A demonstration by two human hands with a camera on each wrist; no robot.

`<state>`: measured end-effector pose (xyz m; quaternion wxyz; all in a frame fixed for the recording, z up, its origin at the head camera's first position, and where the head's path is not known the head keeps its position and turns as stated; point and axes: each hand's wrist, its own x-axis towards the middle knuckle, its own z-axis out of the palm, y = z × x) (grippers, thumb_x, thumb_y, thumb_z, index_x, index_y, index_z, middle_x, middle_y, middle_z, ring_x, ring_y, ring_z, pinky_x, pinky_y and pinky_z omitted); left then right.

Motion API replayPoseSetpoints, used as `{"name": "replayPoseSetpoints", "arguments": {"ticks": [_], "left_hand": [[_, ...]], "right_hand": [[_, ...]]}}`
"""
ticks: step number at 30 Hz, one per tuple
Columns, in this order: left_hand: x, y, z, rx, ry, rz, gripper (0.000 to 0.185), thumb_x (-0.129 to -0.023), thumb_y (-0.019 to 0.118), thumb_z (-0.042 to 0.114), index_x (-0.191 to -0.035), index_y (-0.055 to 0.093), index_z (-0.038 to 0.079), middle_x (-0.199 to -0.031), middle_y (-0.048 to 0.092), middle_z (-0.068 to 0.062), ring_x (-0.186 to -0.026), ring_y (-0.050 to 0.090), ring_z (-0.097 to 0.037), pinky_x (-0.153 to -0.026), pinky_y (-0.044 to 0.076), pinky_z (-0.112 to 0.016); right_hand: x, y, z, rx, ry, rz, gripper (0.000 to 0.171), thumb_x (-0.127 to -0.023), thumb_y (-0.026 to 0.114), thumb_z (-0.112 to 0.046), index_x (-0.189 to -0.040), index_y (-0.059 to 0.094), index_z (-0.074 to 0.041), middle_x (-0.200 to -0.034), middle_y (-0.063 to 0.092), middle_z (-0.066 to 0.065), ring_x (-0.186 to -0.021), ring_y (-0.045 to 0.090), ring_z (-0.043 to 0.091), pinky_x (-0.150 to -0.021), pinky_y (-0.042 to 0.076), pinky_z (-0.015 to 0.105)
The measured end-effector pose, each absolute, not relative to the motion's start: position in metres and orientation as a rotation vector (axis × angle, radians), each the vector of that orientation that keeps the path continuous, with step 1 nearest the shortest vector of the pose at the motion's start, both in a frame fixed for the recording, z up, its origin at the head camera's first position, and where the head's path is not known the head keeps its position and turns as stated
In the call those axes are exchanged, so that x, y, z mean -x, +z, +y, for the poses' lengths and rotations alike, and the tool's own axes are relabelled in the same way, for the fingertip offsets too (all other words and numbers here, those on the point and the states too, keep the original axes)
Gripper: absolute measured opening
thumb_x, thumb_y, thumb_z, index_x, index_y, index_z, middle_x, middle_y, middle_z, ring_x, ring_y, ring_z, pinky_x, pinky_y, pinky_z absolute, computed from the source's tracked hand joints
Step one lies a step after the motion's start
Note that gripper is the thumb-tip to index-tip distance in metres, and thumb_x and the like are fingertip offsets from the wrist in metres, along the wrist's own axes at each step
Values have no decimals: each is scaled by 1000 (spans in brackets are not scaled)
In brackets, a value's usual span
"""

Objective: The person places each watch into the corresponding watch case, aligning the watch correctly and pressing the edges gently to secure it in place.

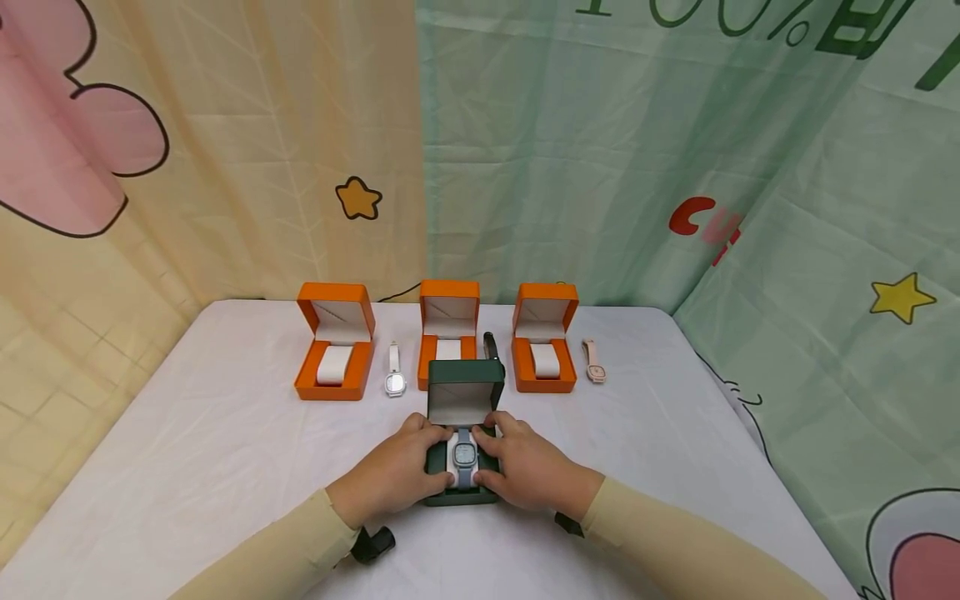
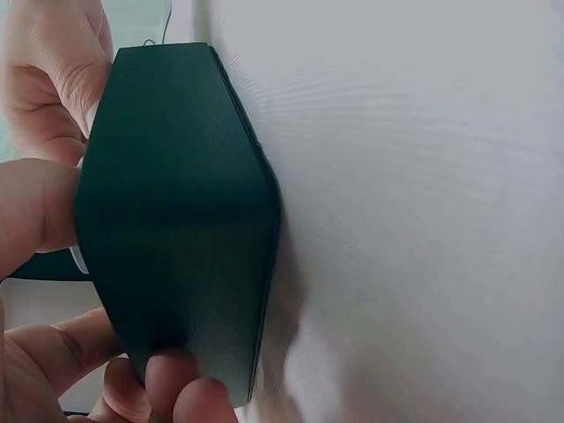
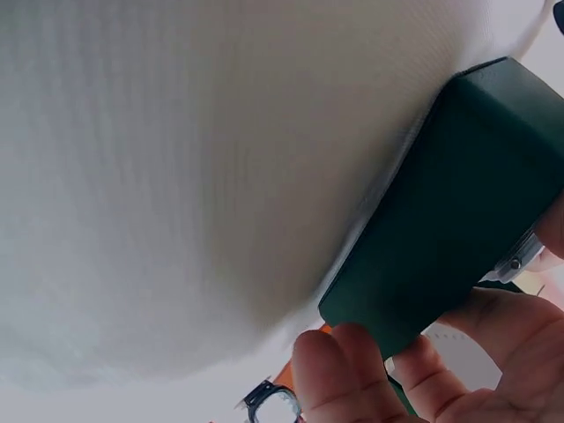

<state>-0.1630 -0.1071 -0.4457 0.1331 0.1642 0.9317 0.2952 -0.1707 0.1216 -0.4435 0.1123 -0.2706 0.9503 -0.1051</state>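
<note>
A dark green watch box stands open on the white table near its front middle. Inside, a watch with a grey-blue strap lies wrapped on a white cushion. My left hand grips the box's left side and my right hand grips its right side, with both thumbs up by the cushion. The left wrist view shows the green box from outside with my left fingers curled under its edge. In the right wrist view, my right fingers curl round the green box.
Three open orange boxes with white cushions stand in a row behind. A white watch, a black watch and a pink watch lie beside them. Printed curtains close off the back and sides.
</note>
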Motion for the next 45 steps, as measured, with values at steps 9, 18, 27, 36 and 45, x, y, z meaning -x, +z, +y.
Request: {"name": "replayPoseSetpoints", "arguments": {"ticks": [9,18,27,36,45], "left_hand": [[166,-449,-108,-499,860,2711,64,-90,84,35,-145,63,9,-124,54,-7,-94,56,-16,-85,52,-34],[170,-446,-107,-494,859,2729,65,-89,85,36,-145,63,9,-123,55,-7,-91,56,-15,-85,54,-33],[171,-446,-111,-514,860,2724,68,-90,84,40,-147,61,13,-122,54,-7,-90,56,-15,-81,54,-32],[178,-417,-134,-461,1082,2808,46,-96,78,39,-131,68,12,-108,63,-2,-90,59,-13,-73,53,-28],[216,-392,-135,-320,1314,2836,58,-105,62,48,-149,56,12,-122,64,-9,-97,67,-25,-79,58,-36]], "right_hand": [[170,-444,121,808,-381,2770,68,-102,68,-44,-158,48,-10,-153,43,12,-124,53,22,-111,52,38],[176,-442,120,812,-379,2759,69,-103,67,-42,-158,47,-8,-155,41,14,-122,54,21,-110,53,37],[178,-441,122,807,-350,2764,70,-102,67,-45,-159,46,-10,-156,43,13,-128,54,23,-113,51,40],[179,-414,132,859,-777,3008,29,-103,68,-27,-125,74,-8,-115,72,4,-106,67,22,-94,61,40],[224,-390,136,540,-1308,2975,45,-109,58,-29,-149,57,-8,-134,61,16,-111,63,30,-93,60,45]]}}
